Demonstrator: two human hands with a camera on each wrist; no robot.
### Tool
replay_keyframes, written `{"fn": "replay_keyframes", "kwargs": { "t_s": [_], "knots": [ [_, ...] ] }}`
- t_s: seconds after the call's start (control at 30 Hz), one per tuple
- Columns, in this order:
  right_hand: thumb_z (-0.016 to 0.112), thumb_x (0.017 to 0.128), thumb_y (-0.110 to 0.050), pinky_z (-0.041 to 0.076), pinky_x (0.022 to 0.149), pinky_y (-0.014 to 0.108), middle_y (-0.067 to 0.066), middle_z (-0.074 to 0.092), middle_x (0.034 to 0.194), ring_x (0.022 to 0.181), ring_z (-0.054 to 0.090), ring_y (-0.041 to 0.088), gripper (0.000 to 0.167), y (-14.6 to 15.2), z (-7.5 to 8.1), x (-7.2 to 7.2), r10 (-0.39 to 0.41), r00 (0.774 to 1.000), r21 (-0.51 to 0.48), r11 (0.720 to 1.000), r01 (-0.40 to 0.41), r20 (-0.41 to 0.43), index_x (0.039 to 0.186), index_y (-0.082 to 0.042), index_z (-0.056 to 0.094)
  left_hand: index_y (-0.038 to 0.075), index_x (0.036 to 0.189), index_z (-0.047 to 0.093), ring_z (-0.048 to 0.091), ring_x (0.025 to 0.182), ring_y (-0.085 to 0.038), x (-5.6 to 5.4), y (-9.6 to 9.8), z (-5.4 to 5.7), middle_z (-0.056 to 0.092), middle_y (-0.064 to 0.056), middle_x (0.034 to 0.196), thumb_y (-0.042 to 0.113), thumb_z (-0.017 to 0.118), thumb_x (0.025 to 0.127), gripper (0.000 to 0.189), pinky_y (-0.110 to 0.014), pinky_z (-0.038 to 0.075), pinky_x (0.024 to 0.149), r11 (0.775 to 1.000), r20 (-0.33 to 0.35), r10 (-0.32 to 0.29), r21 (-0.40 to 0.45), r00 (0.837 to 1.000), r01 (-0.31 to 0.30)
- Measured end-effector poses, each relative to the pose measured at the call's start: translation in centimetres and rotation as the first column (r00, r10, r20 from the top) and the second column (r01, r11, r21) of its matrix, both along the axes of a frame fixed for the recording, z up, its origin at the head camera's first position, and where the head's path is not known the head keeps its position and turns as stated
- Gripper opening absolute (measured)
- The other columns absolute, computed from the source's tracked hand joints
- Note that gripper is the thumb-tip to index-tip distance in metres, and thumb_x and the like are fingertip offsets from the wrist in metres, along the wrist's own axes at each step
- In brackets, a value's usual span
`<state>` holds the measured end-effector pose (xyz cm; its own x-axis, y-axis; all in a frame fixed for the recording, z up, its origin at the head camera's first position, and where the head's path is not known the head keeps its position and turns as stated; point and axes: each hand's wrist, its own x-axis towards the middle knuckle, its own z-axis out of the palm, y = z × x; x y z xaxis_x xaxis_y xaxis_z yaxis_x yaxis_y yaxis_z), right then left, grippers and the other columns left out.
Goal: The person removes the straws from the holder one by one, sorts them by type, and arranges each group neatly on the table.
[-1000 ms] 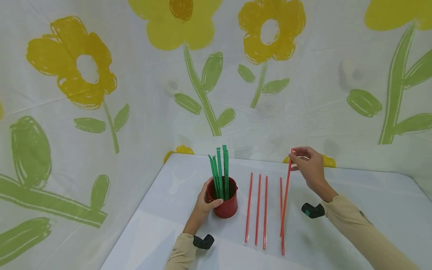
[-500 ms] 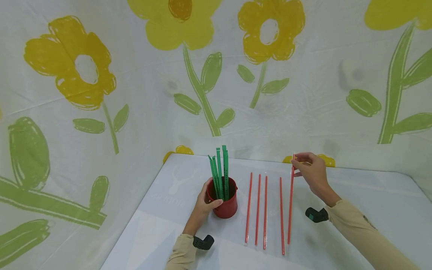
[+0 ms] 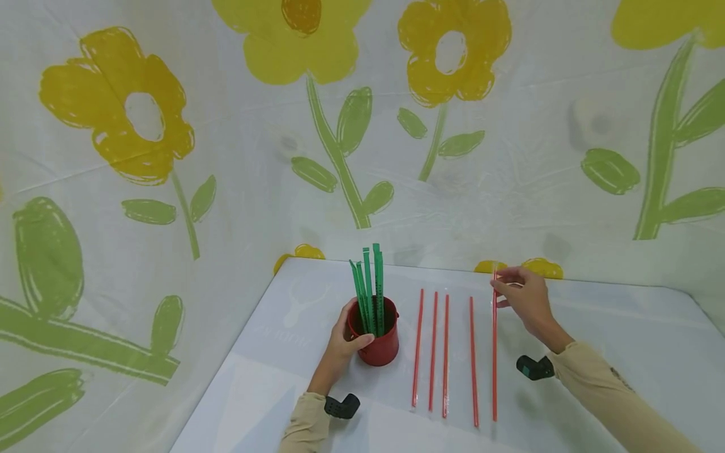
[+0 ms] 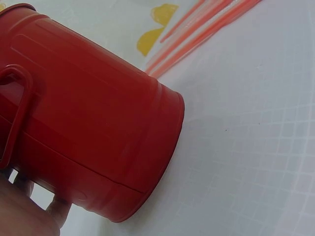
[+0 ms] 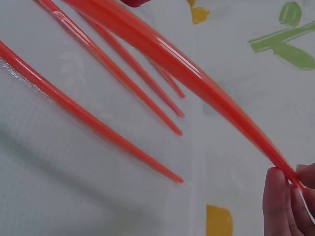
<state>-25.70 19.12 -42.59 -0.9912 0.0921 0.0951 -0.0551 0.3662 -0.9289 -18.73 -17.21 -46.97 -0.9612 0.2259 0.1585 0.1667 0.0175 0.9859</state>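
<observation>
My left hand [image 3: 343, 340] holds a small red metal bucket [image 3: 381, 350] round its left side, thumb near the rim. In the left wrist view the bucket's wall [image 4: 98, 108] and wire-like handle fill the left half. Several slim green wrapped straws [image 3: 368, 289] stand upright in it, slightly fanned. At the back right, my right hand [image 3: 527, 299] pinches the far end of a long red straw [image 3: 494, 358] in a clear wrapper. In the right wrist view the fingertips [image 5: 276, 179] close on the end of that straw [image 5: 197, 81], which runs across over the others.
Several more red straws lie lengthwise on the white table [image 3: 272, 377], between bucket and right hand: three close together [image 3: 433, 352] and one farther right [image 3: 473, 362]. A flower-printed curtain [image 3: 238, 157] hangs behind and along the left. Black wrist cameras [image 3: 342, 406] sit on both wrists.
My right hand has moved right and a little toward me with the red straw, which swung from slanting across its neighbour to lying parallel, apart from it. The left hand and bucket stayed put.
</observation>
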Motion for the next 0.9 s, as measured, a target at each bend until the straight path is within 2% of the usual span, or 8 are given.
{"fn": "replay_keyframes", "kwargs": {
  "t_s": [0.3,0.37,0.47,0.6,0.7,0.9],
  "knots": [
    [0.061,0.093,-0.025,0.055,0.064,0.026,0.023,0.056,0.110,0.081,0.063,0.023,0.043,0.1,-1.5,0.0,-0.003,0.998,0.041,0.999,0.000,0.065,0.123,0.004,0.051,0.010,0.148,0.023,0.036,0.128,-0.028,0.0,-0.1,0.1,0.037,-0.012,0.144,0.005,0.057,0.086,0.071,-0.040,0.041,0.098,1.000,-0.002,-0.004,0.009,1.000,0.004],
    [0.062,0.092,-0.027,0.056,0.065,0.029,0.023,0.056,0.110,0.083,0.062,0.026,0.045,0.2,-2.0,-0.2,-0.002,0.997,0.041,0.999,-0.001,0.073,0.123,0.004,0.051,0.010,0.148,0.023,0.035,0.128,-0.028,0.0,-0.1,0.1,0.038,-0.012,0.144,0.005,0.057,0.086,0.071,-0.040,0.041,0.098,1.000,-0.003,-0.002,0.006,1.000,0.002],
    [0.065,0.090,-0.030,0.056,0.061,0.037,0.019,0.058,0.106,0.080,0.063,0.023,0.044,0.5,-3.4,-0.8,-0.018,0.996,0.040,0.999,0.015,0.088,0.119,0.000,0.054,0.011,0.148,0.023,0.035,0.129,-0.028,0.1,-0.1,0.2,0.038,-0.011,0.143,0.006,0.057,0.086,0.071,-0.040,0.042,0.098,1.000,0.000,0.001,0.000,1.000,-0.001],
    [0.068,0.087,-0.032,0.056,0.055,0.037,0.016,0.059,0.102,0.076,0.063,0.021,0.045,1.1,-5.0,-1.5,-0.012,0.994,0.031,0.999,0.009,0.107,0.116,-0.001,0.055,0.011,0.148,0.023,0.034,0.130,-0.028,0.0,-0.1,0.2,0.038,-0.010,0.144,0.006,0.057,0.086,0.071,-0.040,0.042,0.098,1.000,0.005,0.007,-0.009,1.000,-0.007],
    [0.067,0.088,-0.028,0.056,0.058,0.032,0.020,0.057,0.105,0.078,0.062,0.025,0.046,1.1,-5.0,-1.3,0.006,0.993,0.036,0.999,-0.011,0.120,0.119,0.003,0.052,0.012,0.148,0.023,0.034,0.129,-0.028,0.0,-0.1,0.1,0.038,-0.010,0.143,0.006,0.057,0.086,0.071,-0.040,0.042,0.098,1.000,0.002,0.008,-0.010,1.000,-0.007],
    [0.064,0.090,-0.019,0.056,0.061,0.035,0.022,0.058,0.104,0.074,0.063,0.022,0.039,0.8,-5.1,-0.8,-0.050,0.985,0.091,0.995,0.036,0.164,0.119,0.004,0.052,0.011,0.148,0.023,0.034,0.129,-0.028,0.0,-0.1,0.0,0.037,-0.011,0.143,0.006,0.058,0.086,0.072,-0.041,0.042,0.098,1.000,-0.004,-0.003,-0.009,1.000,0.003]
  ]
}}
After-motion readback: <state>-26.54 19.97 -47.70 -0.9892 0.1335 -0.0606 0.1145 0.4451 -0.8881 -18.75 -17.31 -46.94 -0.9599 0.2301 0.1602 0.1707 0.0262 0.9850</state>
